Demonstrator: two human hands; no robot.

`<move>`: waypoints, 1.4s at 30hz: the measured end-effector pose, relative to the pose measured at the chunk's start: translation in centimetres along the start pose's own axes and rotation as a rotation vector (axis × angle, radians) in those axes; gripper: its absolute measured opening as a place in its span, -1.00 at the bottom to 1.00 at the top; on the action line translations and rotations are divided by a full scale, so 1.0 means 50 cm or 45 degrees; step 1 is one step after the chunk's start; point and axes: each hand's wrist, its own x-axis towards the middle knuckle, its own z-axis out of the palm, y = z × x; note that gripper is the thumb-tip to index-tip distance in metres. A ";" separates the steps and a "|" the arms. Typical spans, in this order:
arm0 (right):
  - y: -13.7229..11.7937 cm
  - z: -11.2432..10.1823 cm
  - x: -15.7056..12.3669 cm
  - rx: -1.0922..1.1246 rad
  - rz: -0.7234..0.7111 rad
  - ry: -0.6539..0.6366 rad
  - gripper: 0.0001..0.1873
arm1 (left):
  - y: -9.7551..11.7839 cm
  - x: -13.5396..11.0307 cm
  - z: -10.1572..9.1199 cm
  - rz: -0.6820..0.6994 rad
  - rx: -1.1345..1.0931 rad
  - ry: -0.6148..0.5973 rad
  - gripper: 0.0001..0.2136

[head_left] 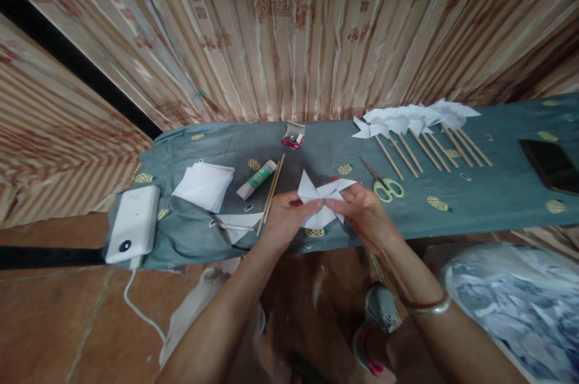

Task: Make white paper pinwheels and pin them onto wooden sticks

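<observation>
Left hand (286, 215) and right hand (367, 210) pinch the paper pinwheel (322, 191); left of the pinwheel, nearer the left hand, sticks (272, 191) slant lengthwise away.

No text can be read with certainty. Character-like marks are printed on the curtain (289, 58) but cannot be made out; any lettering on the glue stick (257, 179) or small red box (292, 140) is too blurred.

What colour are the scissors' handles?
The looped scissor handles are yellow-green, shown in the head view.
</observation>
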 end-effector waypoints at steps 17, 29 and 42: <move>0.005 -0.005 0.002 -0.061 -0.083 0.030 -0.37 | 0.002 -0.004 0.001 -0.052 0.020 -0.010 -0.68; 0.000 -0.007 -0.002 -0.049 -0.019 -0.030 -0.45 | 0.005 -0.007 -0.001 -0.057 0.052 -0.032 -0.66; 0.005 -0.025 -0.004 -0.045 -0.050 -0.168 -0.43 | 0.006 -0.015 0.009 -0.076 0.018 0.024 -0.61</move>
